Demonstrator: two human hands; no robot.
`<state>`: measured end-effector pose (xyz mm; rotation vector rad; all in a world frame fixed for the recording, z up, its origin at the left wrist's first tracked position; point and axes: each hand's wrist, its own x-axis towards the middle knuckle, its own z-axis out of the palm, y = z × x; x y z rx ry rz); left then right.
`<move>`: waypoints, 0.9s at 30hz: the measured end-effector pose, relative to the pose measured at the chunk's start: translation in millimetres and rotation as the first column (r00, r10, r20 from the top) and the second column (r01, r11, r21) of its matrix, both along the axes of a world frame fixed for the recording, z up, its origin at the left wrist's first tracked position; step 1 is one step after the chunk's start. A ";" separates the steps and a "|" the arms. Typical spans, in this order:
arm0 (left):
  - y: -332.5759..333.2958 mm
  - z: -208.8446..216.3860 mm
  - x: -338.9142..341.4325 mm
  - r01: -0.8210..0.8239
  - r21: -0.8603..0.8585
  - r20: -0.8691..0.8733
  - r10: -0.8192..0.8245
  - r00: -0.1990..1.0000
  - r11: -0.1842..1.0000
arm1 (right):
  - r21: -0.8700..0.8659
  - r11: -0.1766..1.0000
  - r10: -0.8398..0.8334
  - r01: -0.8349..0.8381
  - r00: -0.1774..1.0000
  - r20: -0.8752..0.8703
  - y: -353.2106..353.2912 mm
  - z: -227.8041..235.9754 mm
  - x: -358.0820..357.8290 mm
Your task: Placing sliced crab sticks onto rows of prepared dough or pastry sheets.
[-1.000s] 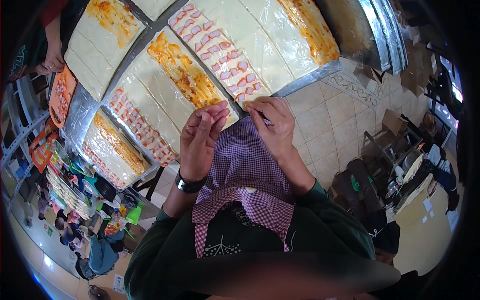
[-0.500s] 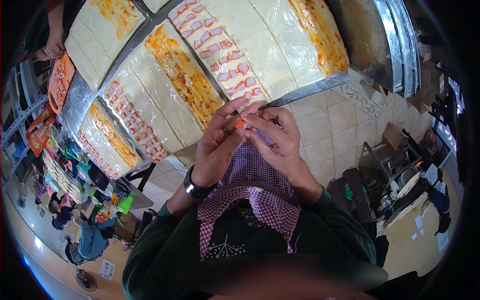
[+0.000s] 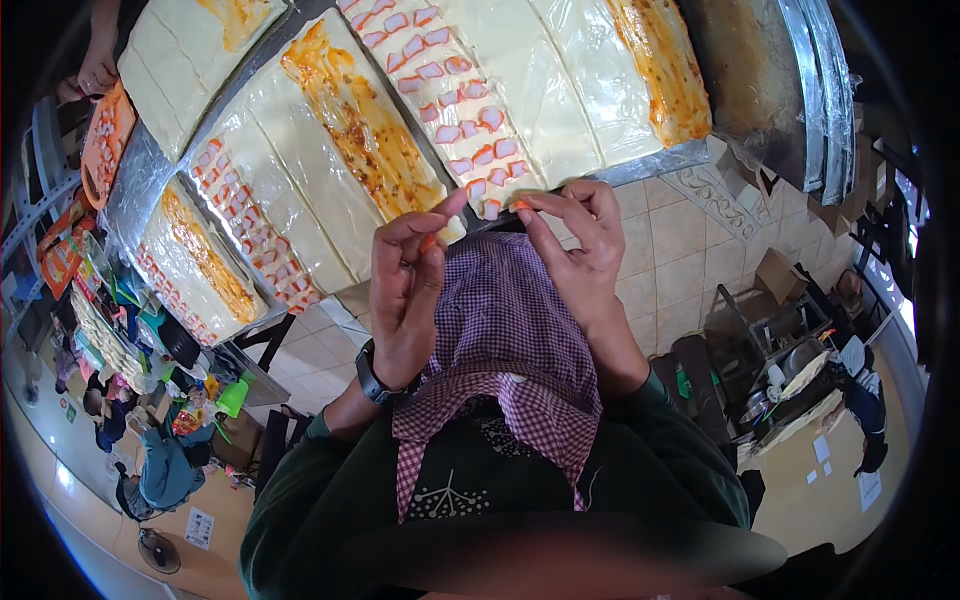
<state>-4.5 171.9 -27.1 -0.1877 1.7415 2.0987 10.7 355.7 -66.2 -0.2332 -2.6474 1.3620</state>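
My right hand (image 3: 585,250) is at the near edge of a large pale dough sheet (image 3: 545,110), thumb and forefinger pinched on a small crab stick piece (image 3: 518,205). Rows of white, orange-edged crab stick pieces (image 3: 470,130) run along this sheet's left side. An orange sauce strip (image 3: 665,75) coats its right side. Left of it, my left hand (image 3: 402,290) is raised in front of a second dough sheet (image 3: 290,180), its fingers closed on another bit of crab stick (image 3: 428,243). That sheet also bears sauce and crab stick pieces.
Another person's hand (image 3: 97,72) is beside an orange cutting board (image 3: 107,140) with chopped pieces. More dough sheets (image 3: 200,60) cover the metal table (image 3: 150,140). Stacked metal trays (image 3: 810,100) stand at the right. Tiled floor (image 3: 650,235) shows beyond the table edge.
My hands, close together before over one crab stick piece, are now apart. The right has moved forward and right to the dough's near edge; the left has shifted slightly left.
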 end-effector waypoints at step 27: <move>10.0 -13.1 -19.3 0.227 -0.387 -0.387 -0.380 0.840 0.894 | -0.265 0.960 0.157 -0.086 0.953 0.259 12.9 26.9 -1.0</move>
